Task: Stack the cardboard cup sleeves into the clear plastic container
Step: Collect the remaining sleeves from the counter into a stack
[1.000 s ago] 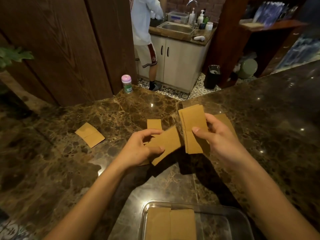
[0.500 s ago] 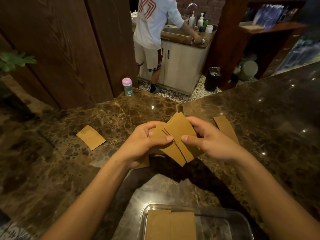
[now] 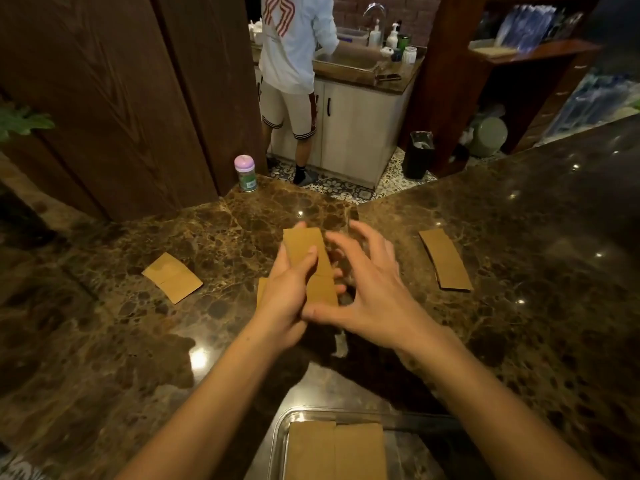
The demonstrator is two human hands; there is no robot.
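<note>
My left hand (image 3: 289, 299) grips a squared-up bunch of brown cardboard sleeves (image 3: 308, 251) above the marble counter, thumb across its face. My right hand (image 3: 370, 292) hovers beside the bunch with its fingers spread, its thumb near the bunch's lower end. One loose sleeve (image 3: 172, 277) lies flat on the left of the counter, another (image 3: 446, 259) on the right. A further piece (image 3: 261, 289) peeks out under my left hand. The clear plastic container (image 3: 280, 441) sits at the bottom edge with sleeves (image 3: 334, 452) lying flat inside.
A small pink-lidded bottle (image 3: 245, 173) stands at the counter's far edge by the dark wooden wall (image 3: 121, 98). Beyond the counter a person (image 3: 294, 46) stands at a sink, with a black bin (image 3: 420, 154) on the tiled floor.
The sleeves held between both hands were gathered into one upright bunch in my left hand. My right hand let go and spread its fingers.
</note>
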